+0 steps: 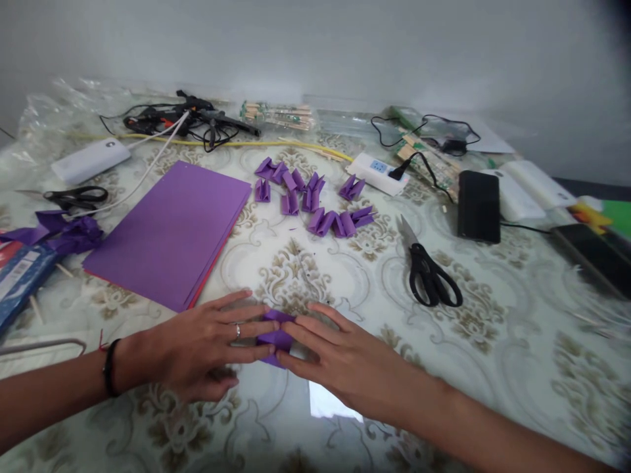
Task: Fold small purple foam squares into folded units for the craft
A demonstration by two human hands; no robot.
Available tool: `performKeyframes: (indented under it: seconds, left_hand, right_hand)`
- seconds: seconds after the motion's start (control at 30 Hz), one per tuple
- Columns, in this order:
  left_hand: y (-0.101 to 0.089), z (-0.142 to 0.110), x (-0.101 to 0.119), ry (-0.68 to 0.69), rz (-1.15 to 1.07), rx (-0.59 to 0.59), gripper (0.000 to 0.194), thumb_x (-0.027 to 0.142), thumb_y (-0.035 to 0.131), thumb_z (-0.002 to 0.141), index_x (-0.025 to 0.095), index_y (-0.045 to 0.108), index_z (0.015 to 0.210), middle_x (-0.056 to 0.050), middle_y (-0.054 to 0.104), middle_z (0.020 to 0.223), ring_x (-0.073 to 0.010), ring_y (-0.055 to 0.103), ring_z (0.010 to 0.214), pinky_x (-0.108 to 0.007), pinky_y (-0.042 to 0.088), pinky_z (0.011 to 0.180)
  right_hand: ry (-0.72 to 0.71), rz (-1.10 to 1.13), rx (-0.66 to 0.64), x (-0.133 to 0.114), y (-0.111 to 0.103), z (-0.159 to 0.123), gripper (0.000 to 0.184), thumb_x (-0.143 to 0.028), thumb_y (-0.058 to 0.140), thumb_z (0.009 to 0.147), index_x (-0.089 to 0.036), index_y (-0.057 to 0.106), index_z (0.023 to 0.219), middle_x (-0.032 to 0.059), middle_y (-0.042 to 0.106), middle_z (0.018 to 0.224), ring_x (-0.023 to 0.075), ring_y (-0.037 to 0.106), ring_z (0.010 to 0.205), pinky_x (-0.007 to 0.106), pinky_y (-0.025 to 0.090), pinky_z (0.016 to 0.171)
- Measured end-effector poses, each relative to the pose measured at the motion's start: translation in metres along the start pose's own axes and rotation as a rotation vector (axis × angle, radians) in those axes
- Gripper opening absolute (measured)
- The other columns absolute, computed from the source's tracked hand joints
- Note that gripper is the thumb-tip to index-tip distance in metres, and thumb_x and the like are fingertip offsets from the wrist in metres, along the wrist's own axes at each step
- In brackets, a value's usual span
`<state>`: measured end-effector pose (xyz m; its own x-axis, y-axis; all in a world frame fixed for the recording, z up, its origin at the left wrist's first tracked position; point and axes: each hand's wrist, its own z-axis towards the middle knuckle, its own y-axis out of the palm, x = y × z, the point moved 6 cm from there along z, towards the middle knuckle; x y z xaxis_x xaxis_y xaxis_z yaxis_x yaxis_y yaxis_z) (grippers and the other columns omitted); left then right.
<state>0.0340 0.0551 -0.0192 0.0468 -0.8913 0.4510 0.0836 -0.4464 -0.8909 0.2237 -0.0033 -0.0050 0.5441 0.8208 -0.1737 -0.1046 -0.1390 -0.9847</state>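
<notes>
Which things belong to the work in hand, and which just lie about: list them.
Likely in use:
small purple paper, touched by left hand and right hand
folded purple pieces
purple sheets
scissors at right, perhaps

Apparently lying about:
power strip
yellow cable
black device
clear plastic

Single head view live now, worn on person's head, facing forward and steeply down over table (pixel 276 427). Left hand (pixel 197 348) and right hand (pixel 340 348) nearest lens, low centre; forearms (pixel 473 417) cut by left edge and lower right. Scissors at right (pixel 422 263) sit mid-depth, power strip (pixel 382 176) farther back, pale wall (pixel 315 52) across top. Wide sweep, corners stretched, dark patch top right.
</notes>
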Motion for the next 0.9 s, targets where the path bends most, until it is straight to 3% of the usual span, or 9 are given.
performKeyframes:
  seconds: [0.17,0.53,0.7,0.8,0.9]
  left_hand:
    - [0.000,-0.001,0.000,0.009,-0.007,0.007,0.070,0.021,0.066,0.086,0.021,0.055,0.155,-0.009,0.051,0.169,-0.0356,0.042,0.159,-0.061,0.021,0.136]
    - [0.002,-0.003,0.000,-0.022,0.012,0.004,0.066,0.024,0.064,0.088,0.022,0.057,0.153,-0.008,0.051,0.169,-0.0356,0.044,0.157,-0.060,0.013,0.137]
    - [0.005,-0.001,0.002,-0.036,0.028,-0.015,0.062,0.024,0.063,0.087,0.021,0.060,0.149,-0.008,0.052,0.168,-0.0337,0.040,0.161,-0.059,0.008,0.138]
    - [0.004,0.001,0.006,-0.034,0.025,0.014,0.061,0.023,0.064,0.086,0.020,0.061,0.147,-0.009,0.055,0.166,-0.0342,0.040,0.161,-0.061,0.013,0.138]
    - [0.003,0.000,0.007,-0.068,0.045,0.040,0.063,0.023,0.066,0.087,0.022,0.058,0.150,-0.009,0.053,0.168,-0.0351,0.039,0.160,-0.062,0.018,0.137]
  right_hand:
    - [0.009,0.003,0.009,0.000,0.001,-0.009,0.041,-0.017,0.059,0.101,-0.021,0.065,0.141,0.0147,0.070,0.139,0.0288,0.064,0.127,0.053,0.046,0.120]
    - [0.037,0.027,0.021,0.003,-0.001,-0.017,0.039,-0.014,0.061,0.102,-0.020,0.066,0.140,0.0123,0.072,0.140,0.0279,0.065,0.128,0.053,0.046,0.121]
    - [0.068,0.032,0.149,0.002,-0.010,-0.018,0.024,-0.016,0.055,0.108,-0.018,0.073,0.123,0.0092,0.077,0.131,0.0262,0.067,0.124,0.051,0.047,0.121]
    - [0.079,0.031,0.196,-0.003,-0.008,-0.016,0.027,-0.015,0.054,0.107,-0.017,0.072,0.127,0.0086,0.077,0.132,0.0260,0.067,0.124,0.049,0.048,0.121]
    - [0.100,0.026,0.152,-0.006,0.002,-0.013,0.033,-0.013,0.061,0.103,-0.018,0.069,0.135,0.0087,0.075,0.138,0.0276,0.064,0.131,0.051,0.048,0.122]
